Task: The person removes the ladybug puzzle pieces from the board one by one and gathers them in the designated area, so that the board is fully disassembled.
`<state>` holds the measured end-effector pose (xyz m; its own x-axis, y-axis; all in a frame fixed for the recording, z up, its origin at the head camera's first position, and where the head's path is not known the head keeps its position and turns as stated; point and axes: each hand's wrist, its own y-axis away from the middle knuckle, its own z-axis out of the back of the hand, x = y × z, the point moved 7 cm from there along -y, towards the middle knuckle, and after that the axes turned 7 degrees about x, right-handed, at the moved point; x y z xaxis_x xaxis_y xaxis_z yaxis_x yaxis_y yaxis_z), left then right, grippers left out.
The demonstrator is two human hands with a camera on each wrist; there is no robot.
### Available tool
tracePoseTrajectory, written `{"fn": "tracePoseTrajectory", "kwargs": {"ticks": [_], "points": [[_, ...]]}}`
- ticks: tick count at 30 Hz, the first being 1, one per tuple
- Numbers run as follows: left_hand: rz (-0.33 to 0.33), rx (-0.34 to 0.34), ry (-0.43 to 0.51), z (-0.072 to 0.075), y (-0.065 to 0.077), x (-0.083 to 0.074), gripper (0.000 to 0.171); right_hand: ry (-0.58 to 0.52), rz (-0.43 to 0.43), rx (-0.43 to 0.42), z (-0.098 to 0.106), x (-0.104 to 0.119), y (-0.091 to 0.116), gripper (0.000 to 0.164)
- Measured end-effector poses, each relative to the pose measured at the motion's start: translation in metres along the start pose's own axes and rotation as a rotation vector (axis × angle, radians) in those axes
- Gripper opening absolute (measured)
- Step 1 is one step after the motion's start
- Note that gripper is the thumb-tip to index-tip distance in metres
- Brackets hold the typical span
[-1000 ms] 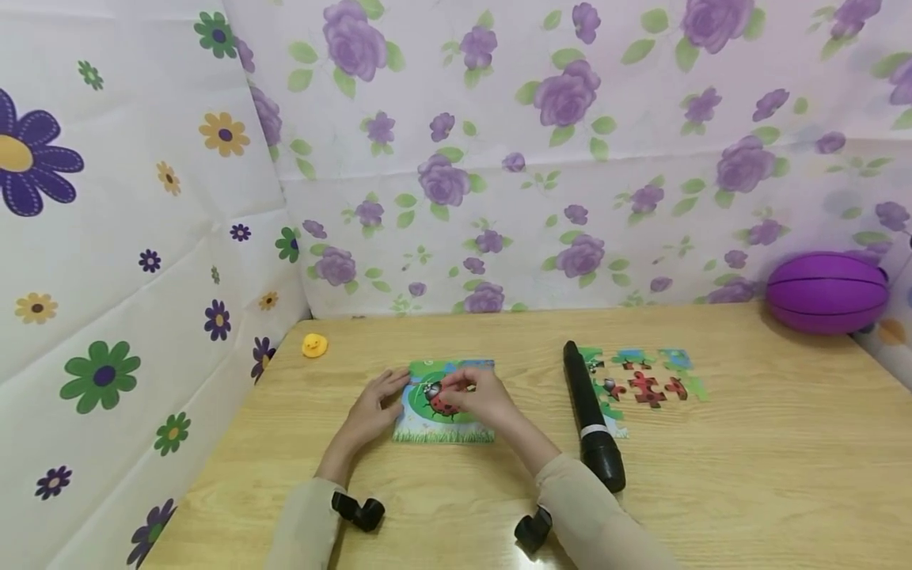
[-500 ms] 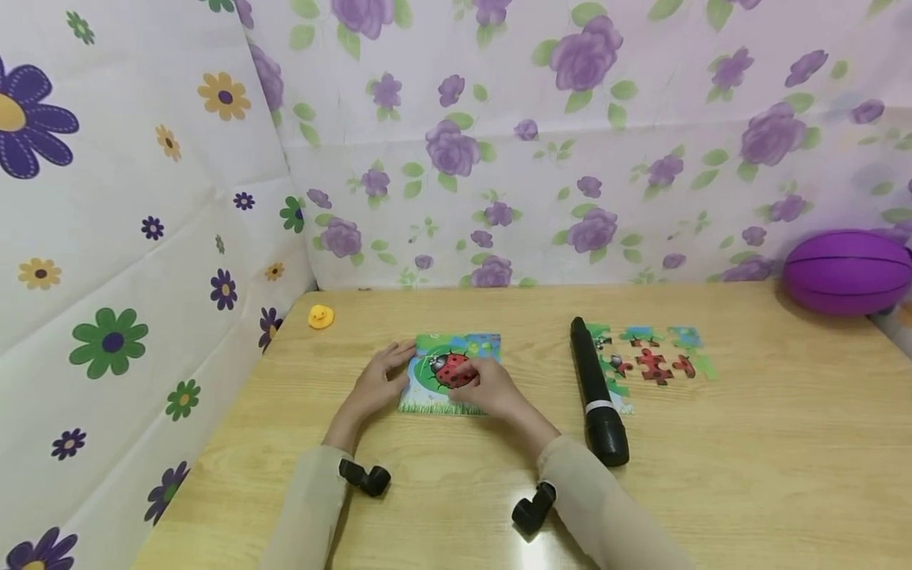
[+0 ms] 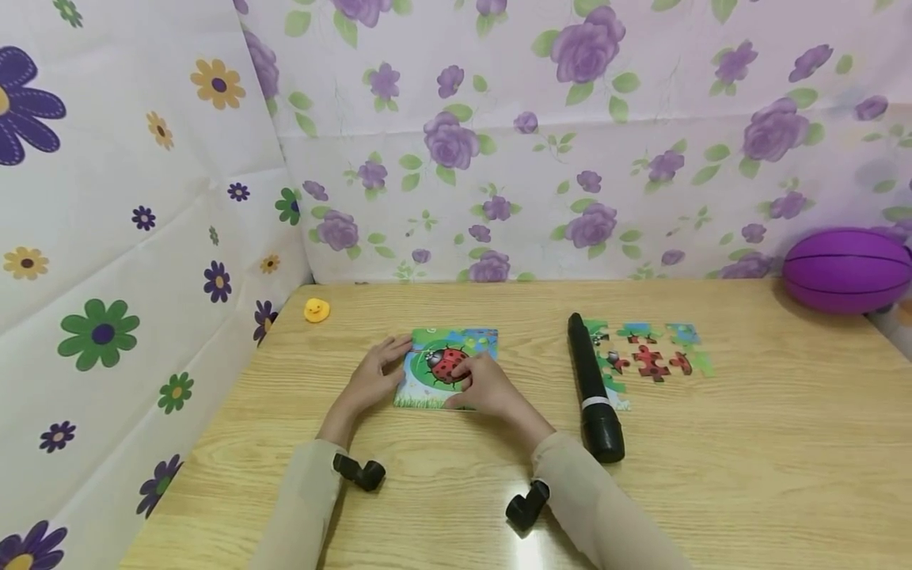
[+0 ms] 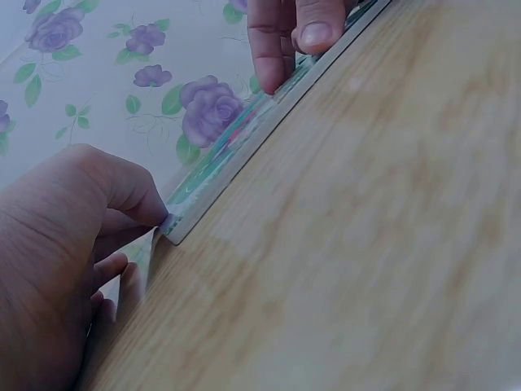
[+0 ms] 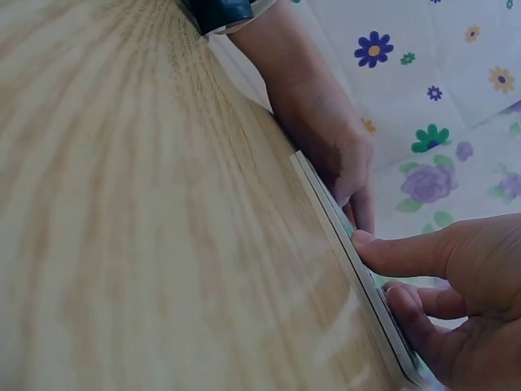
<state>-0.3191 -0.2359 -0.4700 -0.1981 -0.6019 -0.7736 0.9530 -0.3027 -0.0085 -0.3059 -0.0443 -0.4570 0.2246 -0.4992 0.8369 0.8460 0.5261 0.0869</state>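
A flat board with a ladybug picture (image 3: 429, 389) lies on the table in front of me, with grass along its near edge and blue and green along the top. My left hand (image 3: 372, 378) rests against the board's left edge, its fingers lying toward the upper corner. On the right part of the board lies my right hand (image 3: 492, 389), covering the lower right of the picture. In the right wrist view its thumb (image 5: 407, 254) and fingertips touch the board's face, spread apart. The left wrist view shows the board edge-on, with the left thumb at its corner.
Right of the board lies a black flashlight-like stick (image 3: 597, 392), overlapping a patch of jigsaw pieces (image 3: 650, 362), some red like a ladybug. A small yellow rubber duck (image 3: 317, 309) sits at the back left. A purple ball (image 3: 848, 271) stands at the back right, before flowered cloth walls.
My right hand has moved from over the ladybug's middle to the lower right of the picture, its fingers spreading. The left hand stays at the left edge. The head view has tilted down.
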Motion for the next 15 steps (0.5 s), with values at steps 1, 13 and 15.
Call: {"fn": "tracePoseTrajectory", "kwargs": {"ticks": [1, 13, 15], "points": [[-0.003, -0.001, 0.003, 0.000, 0.000, 0.000, 0.053, -0.003, 0.003, 0.004, 0.000, 0.000, 0.000, 0.042], [0.018, -0.003, -0.002, 0.001, 0.000, 0.000, 0.054, -0.094, -0.006, 0.023, -0.001, -0.009, -0.005, 0.040], [0.017, -0.002, -0.006, 0.001, 0.001, 0.000, 0.055, -0.111, -0.008, 0.022, 0.000, -0.010, -0.004, 0.039]]}}
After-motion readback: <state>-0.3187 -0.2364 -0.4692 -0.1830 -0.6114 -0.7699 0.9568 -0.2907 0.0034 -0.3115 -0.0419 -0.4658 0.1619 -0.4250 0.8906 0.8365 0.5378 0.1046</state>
